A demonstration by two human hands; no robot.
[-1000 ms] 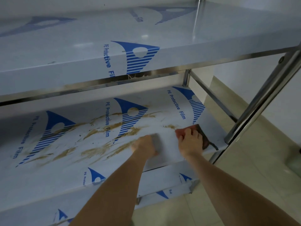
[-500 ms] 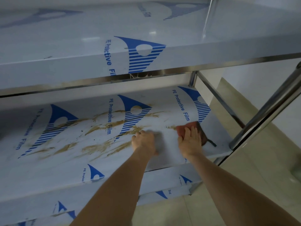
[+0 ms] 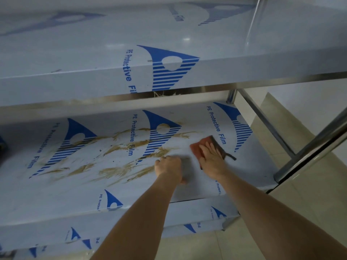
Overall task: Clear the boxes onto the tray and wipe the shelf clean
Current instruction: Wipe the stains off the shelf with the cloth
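A: Found the red cloth [image 3: 199,145] where?

B: Spread flat on the middle shelf [image 3: 195,190], toward its right end, at the right fringe of the brown smears [image 3: 116,170]. Pinned under the right hand [image 3: 211,159], with the fingers [image 3: 205,149] straight and fanned, pressing rather than gripping.

A: And the left hand [image 3: 169,168]?

B: Rested on the same shelf, just beside the right one, knuckles up. Seemed curled under, but too blurred at the palm side. Could not tell whether clenched on something or on nothing.

A: Boxes? Tray?

B: Saw neither. Judged the clearing done on this shelf at least, and the wiping hardly begun. Saw streaks across most of the printed film to the left, with only their right edge reached by the cloth.

A: Called for what, then, to do it well?

B: Probably firm, even pressure through the whole palm. Long overlapping passes leftward through the thick streaks, not short dabs. Likely a refold to a clean face partway, so as to lift the mess rather than drag it. Some care also at the film's edges, for fear of rucking it.

A: Anything easily missed?

B: Brown residue [image 3: 163,94] under the front lip of the upper shelf [image 3: 93,57], directly above the smears.

A: Any risk?

B: Reached well in beneath that upper shelf. Judged the left hand useful as a brace, if kept out of the streaks.
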